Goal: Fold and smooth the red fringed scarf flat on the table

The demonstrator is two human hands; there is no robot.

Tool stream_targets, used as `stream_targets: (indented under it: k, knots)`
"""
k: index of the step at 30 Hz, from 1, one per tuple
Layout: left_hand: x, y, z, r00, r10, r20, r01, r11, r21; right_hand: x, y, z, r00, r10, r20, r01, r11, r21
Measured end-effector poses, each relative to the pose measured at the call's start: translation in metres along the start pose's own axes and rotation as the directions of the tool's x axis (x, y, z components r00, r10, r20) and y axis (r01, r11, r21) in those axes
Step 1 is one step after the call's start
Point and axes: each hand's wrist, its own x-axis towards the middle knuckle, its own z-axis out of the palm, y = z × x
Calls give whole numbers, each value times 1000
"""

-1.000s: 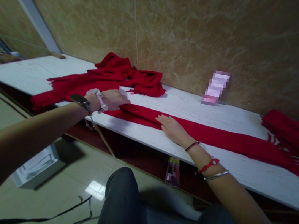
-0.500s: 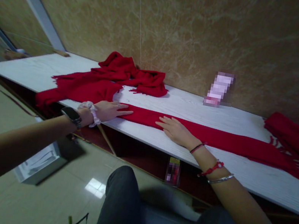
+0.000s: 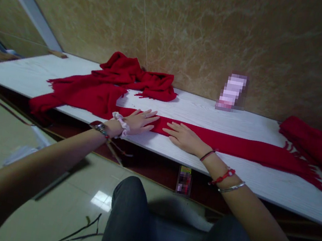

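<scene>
A red scarf (image 3: 237, 147) lies in a long narrow strip along the white table (image 3: 200, 107), its fringed end toward the right. My left hand (image 3: 140, 122) rests on the strip with fingers spread, wearing a ring and a pale scrunchie at the wrist. Close beside it, my right hand (image 3: 186, 137) lies flat on the same strip, fingers stretched to the left. Neither hand grips the cloth. Left of my hands the strip meets a loose heap of red fringed cloth (image 3: 91, 91); where one piece ends and another begins I cannot tell.
Another red fringed cloth (image 3: 318, 146) lies bunched at the table's right end. A blurred-out pink and white item (image 3: 231, 92) leans by the tiled wall (image 3: 195, 31). Below the tabletop is a dark open shelf with a small blurred box (image 3: 184, 181). Black cables (image 3: 78, 237) lie on the floor.
My left hand has slid right along the strip, closer to my right hand. My right hand has hardly moved on the cloth. The whole view has shifted slightly.
</scene>
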Motion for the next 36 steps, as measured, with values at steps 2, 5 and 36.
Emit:
stream_targets:
  k: [2,5,36]
  knots:
    - [9,8,8,996,2,-84,-4,1000,-23,0,0,0,1000,22,-16,-23,1000,-14]
    - [16,10,24,976,-59,-211,56,998,-20,-1,-1,0,996,85,-12,-85,995,-45]
    - [17,9,28,928,-179,-327,170,984,-56,7,1,5,981,181,-76,-178,983,37]
